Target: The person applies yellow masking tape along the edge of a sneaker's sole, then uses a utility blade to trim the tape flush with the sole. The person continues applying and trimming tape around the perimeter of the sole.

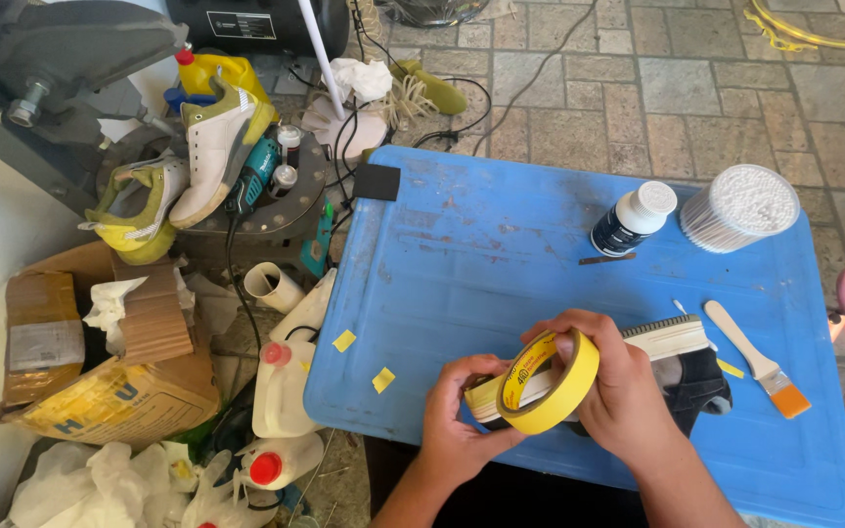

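Over the blue table (501, 264), the right hand (628, 391) has its grip closed around a roll of yellow masking tape (552, 383) while the left hand (457, 425) steadies a shoe (682, 357), whose sole looks only partly masked.

My left hand (459, 422) and right hand (618, 391) grip a yellow tape roll (552, 383) above the blue table (501, 264). Beneath it lies what appears to be a shoe (682, 357), partly hidden. A paintbrush (760, 364) rests just beside it.
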